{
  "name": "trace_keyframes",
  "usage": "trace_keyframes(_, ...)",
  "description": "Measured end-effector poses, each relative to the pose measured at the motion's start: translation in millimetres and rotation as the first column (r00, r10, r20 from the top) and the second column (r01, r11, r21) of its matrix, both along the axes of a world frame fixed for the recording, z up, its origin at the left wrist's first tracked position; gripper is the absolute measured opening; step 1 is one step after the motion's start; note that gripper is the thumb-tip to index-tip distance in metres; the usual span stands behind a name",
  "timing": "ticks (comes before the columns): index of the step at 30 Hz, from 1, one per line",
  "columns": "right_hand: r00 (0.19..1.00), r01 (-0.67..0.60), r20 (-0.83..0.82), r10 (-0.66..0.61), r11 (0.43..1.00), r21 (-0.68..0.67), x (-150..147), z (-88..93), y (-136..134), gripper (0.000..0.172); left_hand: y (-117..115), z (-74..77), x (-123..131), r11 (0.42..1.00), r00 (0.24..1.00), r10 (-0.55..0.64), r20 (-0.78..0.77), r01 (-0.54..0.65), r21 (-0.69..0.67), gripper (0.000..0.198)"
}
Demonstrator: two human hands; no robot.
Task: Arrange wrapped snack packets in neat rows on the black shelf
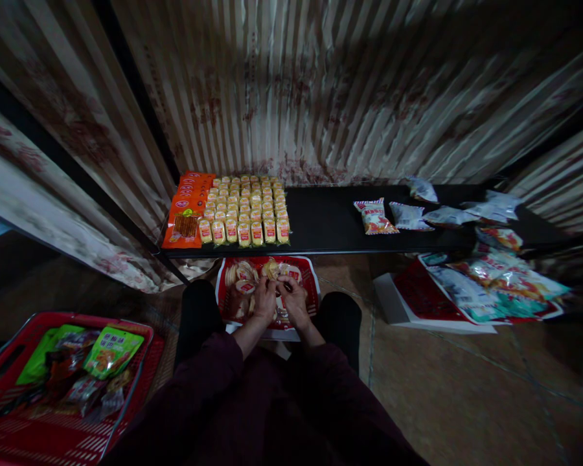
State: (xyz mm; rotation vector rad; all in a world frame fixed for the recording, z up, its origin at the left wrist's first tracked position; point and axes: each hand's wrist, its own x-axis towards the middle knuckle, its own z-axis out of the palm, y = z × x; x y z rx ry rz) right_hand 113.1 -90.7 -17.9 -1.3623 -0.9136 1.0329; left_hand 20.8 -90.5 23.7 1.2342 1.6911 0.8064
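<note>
My left hand [263, 299] and my right hand [294, 299] are close together over a red box [312, 279] of small wrapped snacks that sits on the floor between my knees. Both hands have their fingers curled around small snack packets [276, 272] at the top of the box; I cannot make out exactly which piece each one grips. Just beyond the box, a low black shelf [330, 223] carries neat rows of small yellow snack packets [245, 207] beside a stack of orange packets [188, 210].
A red shopping basket [10, 414] with green and dark snack bags stands at the lower left. Loose bags [375, 217] lie on the shelf's right side. An open box of colourful bags [471, 288] lies on the floor at right. Striped curtains [320, 84] hang behind.
</note>
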Motion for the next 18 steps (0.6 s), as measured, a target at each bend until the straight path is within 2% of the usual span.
trace_keyframes(5,0.999,-0.003,0.037,0.003,1.0,0.016,-2.3,5.8,-1.5,0.029,-0.4,2.6,-2.0,0.999,0.998,-0.047,-0.044,0.046,-0.013,0.023)
trace_keyframes(11,1.0,0.03,0.009,-0.03,0.999,0.036,-4.5,14.7,-3.9,0.036,3.8,0.2,0.0,0.997,0.993,0.077,0.094,-0.074,-0.031,0.028)
trace_keyframes(18,0.999,-0.031,0.008,0.031,0.999,0.017,-2.5,22.7,-8.9,0.033,4.3,-5.6,2.7,0.987,0.981,0.152,0.118,-0.146,-0.065,0.036)
